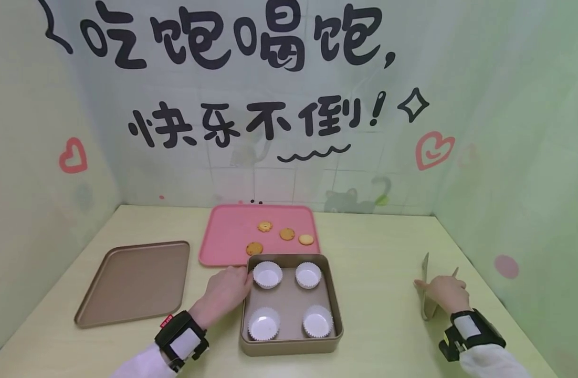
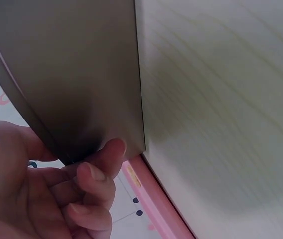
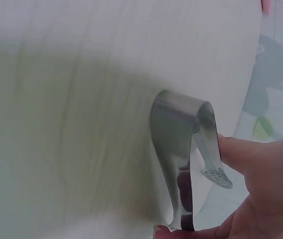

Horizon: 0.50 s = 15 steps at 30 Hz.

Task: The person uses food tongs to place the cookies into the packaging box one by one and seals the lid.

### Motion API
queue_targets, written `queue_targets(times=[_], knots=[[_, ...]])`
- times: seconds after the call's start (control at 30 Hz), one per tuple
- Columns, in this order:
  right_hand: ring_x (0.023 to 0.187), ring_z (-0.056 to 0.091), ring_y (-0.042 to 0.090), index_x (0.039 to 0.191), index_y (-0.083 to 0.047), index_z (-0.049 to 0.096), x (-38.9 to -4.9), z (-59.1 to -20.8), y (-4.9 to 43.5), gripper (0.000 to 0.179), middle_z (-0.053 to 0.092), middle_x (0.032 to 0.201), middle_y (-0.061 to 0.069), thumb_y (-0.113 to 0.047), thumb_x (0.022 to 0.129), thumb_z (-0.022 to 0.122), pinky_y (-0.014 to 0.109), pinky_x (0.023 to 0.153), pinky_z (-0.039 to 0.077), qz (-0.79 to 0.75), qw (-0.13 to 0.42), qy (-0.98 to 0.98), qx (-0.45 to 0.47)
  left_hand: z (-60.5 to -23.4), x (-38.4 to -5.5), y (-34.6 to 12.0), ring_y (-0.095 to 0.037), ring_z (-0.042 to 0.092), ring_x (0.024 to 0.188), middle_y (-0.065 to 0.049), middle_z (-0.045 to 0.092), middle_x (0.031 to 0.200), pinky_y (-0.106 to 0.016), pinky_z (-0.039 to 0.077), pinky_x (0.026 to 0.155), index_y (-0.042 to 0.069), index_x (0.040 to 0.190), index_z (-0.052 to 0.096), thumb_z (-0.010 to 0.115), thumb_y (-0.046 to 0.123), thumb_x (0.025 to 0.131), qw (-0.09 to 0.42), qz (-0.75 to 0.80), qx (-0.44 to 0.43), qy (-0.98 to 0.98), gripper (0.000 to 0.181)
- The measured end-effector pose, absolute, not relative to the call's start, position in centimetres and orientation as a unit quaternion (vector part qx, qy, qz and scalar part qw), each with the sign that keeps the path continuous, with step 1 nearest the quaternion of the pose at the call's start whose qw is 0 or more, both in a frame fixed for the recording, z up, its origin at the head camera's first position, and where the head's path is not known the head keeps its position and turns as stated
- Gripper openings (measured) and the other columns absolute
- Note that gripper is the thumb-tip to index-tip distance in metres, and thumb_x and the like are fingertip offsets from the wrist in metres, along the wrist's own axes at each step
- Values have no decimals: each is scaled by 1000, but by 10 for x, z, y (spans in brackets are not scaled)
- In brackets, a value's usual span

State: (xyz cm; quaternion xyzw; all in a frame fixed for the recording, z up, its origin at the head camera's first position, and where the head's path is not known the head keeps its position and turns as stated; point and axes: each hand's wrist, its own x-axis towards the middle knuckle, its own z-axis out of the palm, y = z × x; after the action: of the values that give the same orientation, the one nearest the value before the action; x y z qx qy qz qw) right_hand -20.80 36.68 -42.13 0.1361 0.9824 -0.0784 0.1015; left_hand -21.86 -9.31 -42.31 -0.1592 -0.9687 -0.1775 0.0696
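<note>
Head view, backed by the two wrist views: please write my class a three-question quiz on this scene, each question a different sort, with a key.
1. How many white cups sit in the deep tin?

2. True or false: the right hand holds the metal tongs.

3. The cookies lie on which surface?
A) the flat brown tray
B) the pink tray
C) the floor of the deep tin

Key: 1. Four; 2. True; 3. B
</note>
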Motion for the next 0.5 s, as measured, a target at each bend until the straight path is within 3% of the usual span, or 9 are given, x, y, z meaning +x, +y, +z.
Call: queue_targets(times=[0.13, 0.3, 0.5], knots=[[76, 51, 44, 85, 16, 59, -209, -425, 368, 49, 50, 80, 34, -30, 98, 49, 51, 62, 48, -97, 91, 982, 131, -423, -219, -94, -16, 48, 53, -4, 45, 58, -36, 43, 44, 3, 71, 56, 57, 12, 95, 73, -177, -163, -968, 25], [69, 51, 37, 77, 10, 56, -211, -427, 369, 38, 48, 74, 26, -22, 96, 51, 47, 58, 46, -127, 71, 979, 141, -424, -218, -95, -17, 49, 51, -4, 46, 57, -38, 44, 43, 3, 69, 55, 58, 11, 94, 84, -177, -164, -967, 26], [69, 49, 35, 85, 16, 48, -218, -425, 363, 38, 44, 82, 30, -20, 93, 56, 44, 53, 45, -167, 16, 980, 110, -425, -218, -96, -18, 51, 52, -5, 47, 58, -39, 45, 44, 3, 70, 56, 58, 12, 94, 86, -177, -158, -968, 26]])
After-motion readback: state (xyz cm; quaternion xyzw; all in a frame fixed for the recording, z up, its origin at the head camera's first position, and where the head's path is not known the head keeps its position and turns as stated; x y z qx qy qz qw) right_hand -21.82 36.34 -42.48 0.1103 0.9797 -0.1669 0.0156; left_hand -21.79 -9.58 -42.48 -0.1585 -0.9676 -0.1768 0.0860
